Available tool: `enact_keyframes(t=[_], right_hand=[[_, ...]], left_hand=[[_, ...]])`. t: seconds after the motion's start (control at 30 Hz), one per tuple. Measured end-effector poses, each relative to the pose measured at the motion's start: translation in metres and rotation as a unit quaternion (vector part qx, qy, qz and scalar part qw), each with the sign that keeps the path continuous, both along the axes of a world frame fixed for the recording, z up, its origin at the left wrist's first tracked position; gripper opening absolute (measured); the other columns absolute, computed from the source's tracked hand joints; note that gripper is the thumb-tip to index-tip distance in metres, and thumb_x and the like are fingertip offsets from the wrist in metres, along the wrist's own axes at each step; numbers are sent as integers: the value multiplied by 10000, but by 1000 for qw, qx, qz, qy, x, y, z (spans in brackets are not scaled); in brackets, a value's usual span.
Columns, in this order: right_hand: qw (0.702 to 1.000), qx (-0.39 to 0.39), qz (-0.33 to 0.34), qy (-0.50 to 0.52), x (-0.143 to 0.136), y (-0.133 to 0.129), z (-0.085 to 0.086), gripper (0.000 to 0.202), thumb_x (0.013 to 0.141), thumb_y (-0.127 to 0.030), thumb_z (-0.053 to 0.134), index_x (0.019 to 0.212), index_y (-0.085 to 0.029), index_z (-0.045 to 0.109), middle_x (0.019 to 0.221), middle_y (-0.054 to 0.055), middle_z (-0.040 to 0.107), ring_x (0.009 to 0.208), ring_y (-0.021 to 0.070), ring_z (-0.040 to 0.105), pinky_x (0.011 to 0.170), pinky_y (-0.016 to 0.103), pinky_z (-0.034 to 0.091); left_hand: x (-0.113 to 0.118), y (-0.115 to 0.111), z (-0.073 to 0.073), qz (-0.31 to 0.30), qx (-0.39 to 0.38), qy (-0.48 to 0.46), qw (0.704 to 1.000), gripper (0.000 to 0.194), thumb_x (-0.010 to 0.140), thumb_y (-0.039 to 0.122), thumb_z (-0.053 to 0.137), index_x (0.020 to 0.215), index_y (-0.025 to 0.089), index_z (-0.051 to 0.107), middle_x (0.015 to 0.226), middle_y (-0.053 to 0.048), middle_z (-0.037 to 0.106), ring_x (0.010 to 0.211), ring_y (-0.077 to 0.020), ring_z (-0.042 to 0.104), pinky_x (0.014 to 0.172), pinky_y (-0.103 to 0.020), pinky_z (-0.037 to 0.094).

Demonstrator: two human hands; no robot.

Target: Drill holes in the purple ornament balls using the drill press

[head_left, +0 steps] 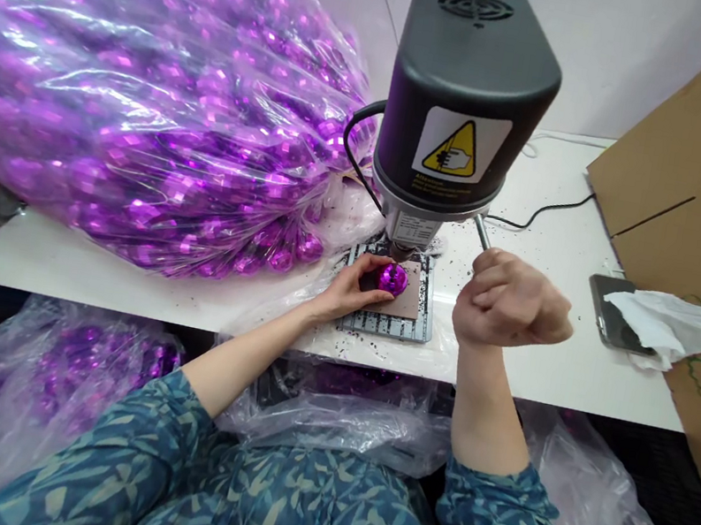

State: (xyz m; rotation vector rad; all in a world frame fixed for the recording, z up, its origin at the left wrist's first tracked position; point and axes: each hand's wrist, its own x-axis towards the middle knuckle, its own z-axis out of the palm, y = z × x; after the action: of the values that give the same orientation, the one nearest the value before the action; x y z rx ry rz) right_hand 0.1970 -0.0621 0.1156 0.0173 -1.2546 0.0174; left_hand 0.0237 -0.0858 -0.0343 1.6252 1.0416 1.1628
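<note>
A shiny purple mirrored ball (393,280) sits on a square board (410,299) on the slotted metal base (421,328) of a bench drill press (472,77). My left hand (356,289) pinches the ball from its left side, thumb in front and fingers behind. Just above the ball is the drill's chuck (400,251); whether the bit touches the ball I cannot tell. My right hand (512,300) is closed in a fist around the metal feed lever (482,231) on the drill's right side, and hides the lever's end.
A big clear plastic bag (151,86) of purple mirrored balls fills the left of the white table (528,364). Dark shavings lie around the base. At right are a phone (616,320), a white tissue (670,320) and a cardboard box (683,202). Plastic bags hang below the table edge.
</note>
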Motion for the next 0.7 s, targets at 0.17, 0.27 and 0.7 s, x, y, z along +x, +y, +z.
enact_keyframes(t=[0.17,0.27,0.7], right_hand=[[979,-198,5,49,-6,10,52,538,914,-406,679,532,-204,361,403,-68,323,336,43,275,368,297,173],[967,-254,16,24,-6,18,71,602,781,-623,727,519,-228,356,405,-71,302,332,66,275,361,322,170],[965,-258,-3,34,-6,18,70,569,796,-598,687,538,-173,412,431,-91,375,344,-9,343,389,223,203]], left_hand=[[5,-11,3,80,32,30,996,591,812,524,862,1235,203,602,1289,-133,711,1233,-293,682,1090,-488,531],[1,-42,15,137,80,97,983,527,809,501,865,1169,206,618,1196,-112,714,1128,-285,689,992,-473,559],[-59,25,63,91,53,284,953,96,1017,229,598,1009,168,671,1004,-98,738,1000,-254,689,993,-428,541]])
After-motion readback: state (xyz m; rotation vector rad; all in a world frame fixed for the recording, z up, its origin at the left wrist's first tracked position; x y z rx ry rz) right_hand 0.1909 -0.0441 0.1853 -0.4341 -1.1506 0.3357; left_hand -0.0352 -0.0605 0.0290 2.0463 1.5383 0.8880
